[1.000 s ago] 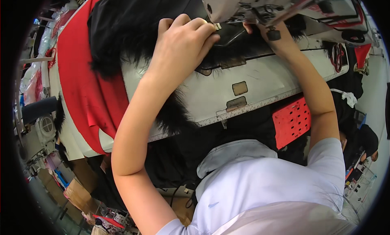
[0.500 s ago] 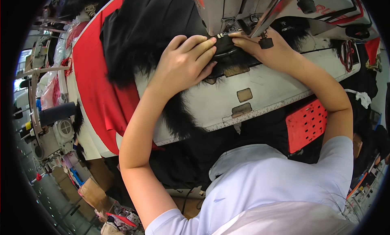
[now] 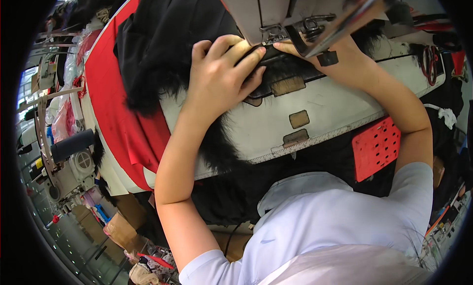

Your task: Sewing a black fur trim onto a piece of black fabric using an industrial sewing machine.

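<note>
A black garment [image 3: 172, 36] with fluffy fur trim [image 3: 143, 95] lies on the bed of a sewing machine [image 3: 268, 9]. My left hand [image 3: 217, 76] rests on its edge with bent fingers, the fingertips holding the fabric just left of the presser foot [image 3: 273, 35]. From the right, my right hand [image 3: 342, 63] reaches under the machine head, its foremost fingertip on the fabric close to the foot. The metal lever and black knob [image 3: 327, 58] hide part of that hand. The needle tip cannot be made out.
Red cloth [image 3: 125, 122] drapes over the left of the white table [image 3: 335, 105], which has a ruler strip along its near edge. Red-handled scissors [image 3: 429, 63] hang at the right. A red perforated panel [image 3: 377, 149] is below the table edge. Other machinery [image 3: 81, 162] stands at the left.
The view has shifted slightly. Both hands remain at the fabric by the presser foot, and their fingertips are closer together. The left fingers have bent and spread a little.
</note>
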Action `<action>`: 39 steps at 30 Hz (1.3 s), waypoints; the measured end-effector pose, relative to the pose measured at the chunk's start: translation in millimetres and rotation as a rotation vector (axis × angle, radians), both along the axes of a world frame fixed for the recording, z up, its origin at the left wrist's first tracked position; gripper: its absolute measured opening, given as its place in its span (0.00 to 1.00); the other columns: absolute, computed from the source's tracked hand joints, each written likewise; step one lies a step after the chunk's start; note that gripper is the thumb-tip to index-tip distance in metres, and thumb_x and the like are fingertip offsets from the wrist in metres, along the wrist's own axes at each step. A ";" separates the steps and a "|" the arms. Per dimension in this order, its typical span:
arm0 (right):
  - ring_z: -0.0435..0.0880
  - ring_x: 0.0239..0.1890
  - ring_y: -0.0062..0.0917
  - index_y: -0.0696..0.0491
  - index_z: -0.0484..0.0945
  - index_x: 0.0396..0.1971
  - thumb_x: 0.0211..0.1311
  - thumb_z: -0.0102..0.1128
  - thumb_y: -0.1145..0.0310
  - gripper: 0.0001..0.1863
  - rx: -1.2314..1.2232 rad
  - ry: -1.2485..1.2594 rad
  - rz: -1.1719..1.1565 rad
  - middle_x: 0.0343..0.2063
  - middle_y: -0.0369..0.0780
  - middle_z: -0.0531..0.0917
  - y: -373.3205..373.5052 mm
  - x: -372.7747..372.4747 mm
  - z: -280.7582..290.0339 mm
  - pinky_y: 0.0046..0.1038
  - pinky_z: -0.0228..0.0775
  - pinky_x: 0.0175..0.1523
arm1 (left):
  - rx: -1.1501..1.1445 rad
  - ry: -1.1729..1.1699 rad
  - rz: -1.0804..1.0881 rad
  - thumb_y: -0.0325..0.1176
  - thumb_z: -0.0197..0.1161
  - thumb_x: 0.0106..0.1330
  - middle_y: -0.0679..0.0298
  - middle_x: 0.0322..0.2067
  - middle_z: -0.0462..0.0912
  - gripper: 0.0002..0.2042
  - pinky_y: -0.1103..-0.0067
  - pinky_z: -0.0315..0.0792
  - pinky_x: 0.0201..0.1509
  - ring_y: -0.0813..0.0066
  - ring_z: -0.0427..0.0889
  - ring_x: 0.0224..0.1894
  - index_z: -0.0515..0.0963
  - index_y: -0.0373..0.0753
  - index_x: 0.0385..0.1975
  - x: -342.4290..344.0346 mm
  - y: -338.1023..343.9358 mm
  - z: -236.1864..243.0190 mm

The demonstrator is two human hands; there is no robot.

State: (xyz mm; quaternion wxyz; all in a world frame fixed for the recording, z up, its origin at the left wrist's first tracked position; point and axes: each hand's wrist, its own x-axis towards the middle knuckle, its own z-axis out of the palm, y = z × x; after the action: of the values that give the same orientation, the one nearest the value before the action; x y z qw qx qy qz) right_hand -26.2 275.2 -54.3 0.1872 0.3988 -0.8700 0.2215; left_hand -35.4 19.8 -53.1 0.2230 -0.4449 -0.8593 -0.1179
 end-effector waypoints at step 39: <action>0.79 0.40 0.34 0.55 0.76 0.42 0.51 0.64 0.70 0.16 0.191 0.187 0.004 0.33 0.42 0.78 -6.9 3.0 5.4 0.34 0.73 0.49 | -0.764 0.057 0.868 0.26 0.50 0.65 0.69 0.56 0.79 0.18 0.62 0.55 0.69 0.71 0.71 0.64 0.77 0.45 0.54 12.7 -245.1 53.4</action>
State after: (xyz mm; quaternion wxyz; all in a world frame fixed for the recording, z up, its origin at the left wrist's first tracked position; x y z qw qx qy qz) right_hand -23.2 268.3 -48.8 0.2283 0.4355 -0.8650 0.0997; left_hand -22.6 -225.3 0.3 0.0976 -0.1039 -0.9383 0.3151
